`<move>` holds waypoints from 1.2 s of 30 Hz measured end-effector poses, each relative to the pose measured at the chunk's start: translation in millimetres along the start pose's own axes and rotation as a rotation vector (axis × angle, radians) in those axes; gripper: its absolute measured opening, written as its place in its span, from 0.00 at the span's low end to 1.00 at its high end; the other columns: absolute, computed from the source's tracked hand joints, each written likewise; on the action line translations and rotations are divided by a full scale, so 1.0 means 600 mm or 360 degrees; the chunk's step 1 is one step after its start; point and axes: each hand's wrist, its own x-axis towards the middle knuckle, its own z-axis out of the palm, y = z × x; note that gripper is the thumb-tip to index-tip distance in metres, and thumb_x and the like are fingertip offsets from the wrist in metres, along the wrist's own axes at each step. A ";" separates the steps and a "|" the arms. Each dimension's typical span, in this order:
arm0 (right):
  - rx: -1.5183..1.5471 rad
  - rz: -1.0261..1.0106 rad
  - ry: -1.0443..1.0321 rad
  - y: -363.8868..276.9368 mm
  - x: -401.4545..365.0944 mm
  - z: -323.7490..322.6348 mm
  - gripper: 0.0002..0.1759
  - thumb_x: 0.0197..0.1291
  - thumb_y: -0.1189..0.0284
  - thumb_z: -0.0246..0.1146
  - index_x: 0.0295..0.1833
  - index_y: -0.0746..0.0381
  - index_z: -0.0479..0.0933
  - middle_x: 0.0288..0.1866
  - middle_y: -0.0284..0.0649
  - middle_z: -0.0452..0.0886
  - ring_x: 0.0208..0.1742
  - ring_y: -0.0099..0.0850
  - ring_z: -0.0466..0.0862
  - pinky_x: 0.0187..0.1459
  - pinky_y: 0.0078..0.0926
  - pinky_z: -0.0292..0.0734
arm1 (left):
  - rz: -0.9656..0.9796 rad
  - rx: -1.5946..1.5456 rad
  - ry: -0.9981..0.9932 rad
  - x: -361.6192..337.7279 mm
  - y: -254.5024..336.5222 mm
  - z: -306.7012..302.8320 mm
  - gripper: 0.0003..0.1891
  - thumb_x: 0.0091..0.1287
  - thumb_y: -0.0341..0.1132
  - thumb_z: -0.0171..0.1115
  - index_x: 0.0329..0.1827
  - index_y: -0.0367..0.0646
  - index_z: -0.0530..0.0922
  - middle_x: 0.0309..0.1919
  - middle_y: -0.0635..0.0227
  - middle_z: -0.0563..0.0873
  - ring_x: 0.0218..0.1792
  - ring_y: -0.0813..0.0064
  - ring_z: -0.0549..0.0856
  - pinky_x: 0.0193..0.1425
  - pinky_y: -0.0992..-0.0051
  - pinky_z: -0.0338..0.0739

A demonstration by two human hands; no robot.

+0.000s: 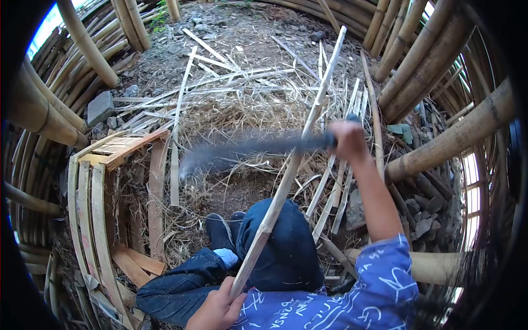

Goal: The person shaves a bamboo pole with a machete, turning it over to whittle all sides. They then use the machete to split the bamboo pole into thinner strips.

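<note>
My right hand (347,139) is wrapped round the dark handle of a machete (245,147). The blade is smeared by motion and reaches left, overlapping a long split bamboo strip (279,204) in this view. My left hand (219,306) grips the lower end of that strip near my lap. It slants up and away past my bent knee (286,247), and a node shows partway along its length.
Thin shavings (242,110) and cut strips (179,115) litter the ground ahead. A wooden crate (99,214) stands on the left, with a grey block (100,108) behind it. Bamboo poles (451,129) frame both sides, and stones (426,220) lie at right.
</note>
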 end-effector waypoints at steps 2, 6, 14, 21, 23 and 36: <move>-0.0169 0.0586 -0.0165 0.052 0.035 -0.001 0.05 0.50 0.70 0.64 0.32 0.59 0.80 0.28 0.44 0.84 0.31 0.42 0.86 0.39 0.40 0.83 | -0.0154 -0.0158 -0.0054 -0.011 -0.020 0.006 0.16 0.70 0.32 0.55 0.57 0.38 0.66 0.28 0.39 0.78 0.34 0.35 0.80 0.35 0.53 0.71; -0.0287 0.0704 -0.0197 0.042 0.033 0.017 0.07 0.53 0.69 0.63 0.35 0.60 0.78 0.30 0.50 0.84 0.36 0.48 0.86 0.41 0.47 0.81 | 0.0420 0.0310 0.0273 -0.009 -0.059 0.023 0.15 0.70 0.33 0.54 0.55 0.38 0.66 0.27 0.40 0.78 0.32 0.36 0.80 0.33 0.54 0.71; 0.0152 -0.0528 0.0189 -0.044 -0.024 -0.022 0.04 0.42 0.77 0.64 0.23 0.57 0.76 0.22 0.41 0.81 0.25 0.38 0.84 0.31 0.34 0.82 | -0.0248 -0.0117 -0.0097 -0.013 -0.020 -0.005 0.17 0.70 0.33 0.54 0.59 0.38 0.65 0.28 0.39 0.79 0.34 0.37 0.81 0.33 0.53 0.71; -0.0080 0.0845 -0.0258 0.063 0.044 0.022 0.09 0.51 0.70 0.63 0.38 0.60 0.81 0.38 0.52 0.85 0.41 0.47 0.86 0.46 0.43 0.82 | -0.0050 -0.0018 0.0053 -0.017 -0.038 0.004 0.19 0.71 0.33 0.54 0.61 0.38 0.64 0.29 0.39 0.80 0.36 0.35 0.81 0.36 0.54 0.74; -0.0030 0.0855 -0.0332 0.028 0.039 0.016 0.09 0.51 0.70 0.63 0.38 0.60 0.80 0.37 0.54 0.84 0.41 0.49 0.85 0.46 0.44 0.82 | 0.0283 -0.0003 0.0217 -0.019 -0.051 0.010 0.19 0.71 0.34 0.54 0.61 0.37 0.64 0.29 0.41 0.81 0.35 0.38 0.82 0.37 0.55 0.74; 0.0139 0.0047 0.0299 -0.087 -0.074 0.000 0.07 0.38 0.76 0.66 0.27 0.60 0.75 0.23 0.40 0.78 0.26 0.39 0.83 0.31 0.35 0.78 | 0.0070 -0.0601 -0.0205 -0.054 -0.138 -0.044 0.22 0.74 0.35 0.49 0.68 0.37 0.62 0.52 0.52 0.70 0.52 0.56 0.72 0.54 0.61 0.72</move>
